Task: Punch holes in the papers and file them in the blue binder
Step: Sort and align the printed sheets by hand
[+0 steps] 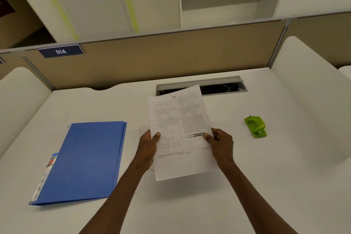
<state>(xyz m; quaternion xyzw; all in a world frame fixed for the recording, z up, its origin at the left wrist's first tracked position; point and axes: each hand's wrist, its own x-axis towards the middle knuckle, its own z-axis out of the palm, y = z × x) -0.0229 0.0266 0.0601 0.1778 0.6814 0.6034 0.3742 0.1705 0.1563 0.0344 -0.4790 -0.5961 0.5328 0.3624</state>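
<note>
- Sheet (180, 129): a printed page, two columns of text with a small graph and a bar figure, held up off the desk (247, 186) near its middle, top edge tilted away toward the far edge.
- Left hand (149, 146): grasps the sheet's left edge, thumb on the printed face, fingers behind the paper.
- Right hand (221, 143): grasps the sheet's right edge the same way, thumb tip on the face just beside the bar figure, fingers curled behind.
- Papers (141, 132): more printed pages lie flat on the desk under the held sheet; only a strip shows left of it, between the sheet and the binder (count cannot be told).
- Binder (85, 161): blue, closed, flat on the left half of the desk, its long side running at a slant from the near edge toward the middle. A clear pocket with coloured inserts shows along its left side.
- Punch (255, 126): green, sits on the right half of the desk, well apart from the right hand and the sheet, touched by neither hand.
- Cable tray (218, 83): grey, lid propped open, set into the desk at the far edge; the sheet's top corner overlaps it in view.
- Partition (171, 59): tan, runs along the far edge, carrying a blue tag (60, 51) marked 014 at its left.
</note>
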